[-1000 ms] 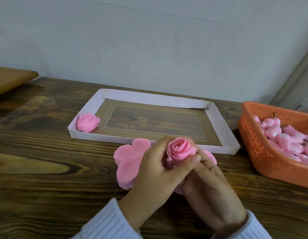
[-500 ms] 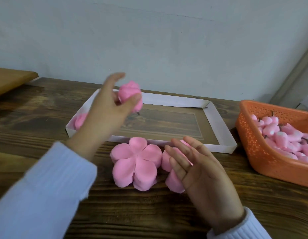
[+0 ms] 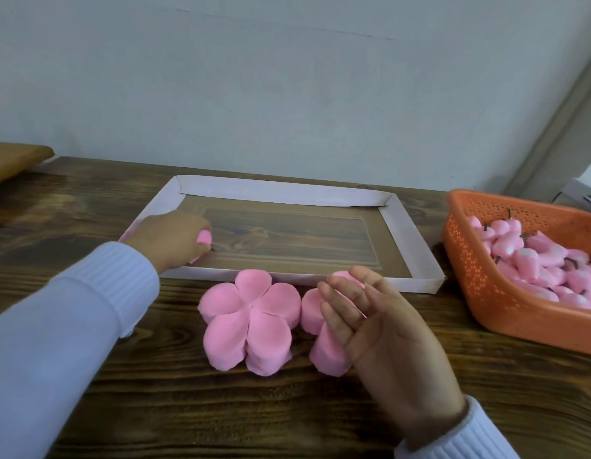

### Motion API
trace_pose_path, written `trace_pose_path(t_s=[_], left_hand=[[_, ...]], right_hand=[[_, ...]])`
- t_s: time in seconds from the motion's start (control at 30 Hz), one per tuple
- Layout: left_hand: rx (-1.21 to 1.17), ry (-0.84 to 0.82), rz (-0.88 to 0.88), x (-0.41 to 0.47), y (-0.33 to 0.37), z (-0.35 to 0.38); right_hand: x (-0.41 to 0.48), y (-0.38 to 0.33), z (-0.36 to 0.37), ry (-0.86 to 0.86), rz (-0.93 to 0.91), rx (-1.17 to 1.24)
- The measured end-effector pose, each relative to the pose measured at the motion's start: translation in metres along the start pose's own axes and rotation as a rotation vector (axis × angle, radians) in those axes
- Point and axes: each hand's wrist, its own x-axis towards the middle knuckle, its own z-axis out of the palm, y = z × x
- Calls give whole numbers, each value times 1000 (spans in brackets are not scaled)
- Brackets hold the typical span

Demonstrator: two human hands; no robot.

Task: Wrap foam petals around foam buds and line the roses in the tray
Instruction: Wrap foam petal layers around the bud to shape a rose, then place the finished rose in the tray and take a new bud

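A second ago both hands were closing the last petals round the bud near the table edge. Now the left hand (image 3: 173, 240) has carried the finished pink foam rose (image 3: 204, 236) across the rim of the shallow white cardboard tray (image 3: 287, 190) and is down on the tray floor at its 8 o'clock corner. Its fingers are curled round the rose and grip it, not yet released. I judge that one more rose is made and is being set in line; any rose already in that corner is hidden behind the hand.

Little of the rose shows: a rounded pink bulge past the fingertips and a sliver below the hand. A small dark stub pokes out towards 3 o'clock and may be its stem. If so, the long axis lies roughly 9-to-3 along the tray's near wall, but the hand covers too much to be sure.

The right hand (image 3: 370, 313) has let go and lies with its fingers straight and spread, holding nothing. It is over the second stack of pink petals (image 3: 315, 309) on the dark wooden table (image 3: 287, 409). Just at 9 o'clock of that stack lies the flat five-lobed pink foam petal flower (image 3: 251, 323), ready for the next bud. The pink foam buds (image 3: 536, 260) are heaped in the orange perforated plastic basket (image 3: 469, 276) at 3 o'clock.
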Motion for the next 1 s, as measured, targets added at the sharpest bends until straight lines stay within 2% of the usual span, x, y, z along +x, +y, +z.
trace_pose_path(t_s=[0.07,0.17,0.4,0.7,0.8,1.0], left_hand=[[138,-37,-9,0,-5,-4],[164,-86,-58,0,-10,-7],[319,115,-46,-4,-11,0],[264,130,-87,-13,-8,-5],[37,192,-9,-25,13,-23],[-910,444,174,-95,76,-54]], right_hand=[[0,0,1,0,8,1],[-1,0,1,-8,19,-9],[-2,-1,4,-2,26,18],[-3,-1,2,-14,38,29],[-2,-1,2,-14,41,30],[-2,-5,-1,-11,22,22]])
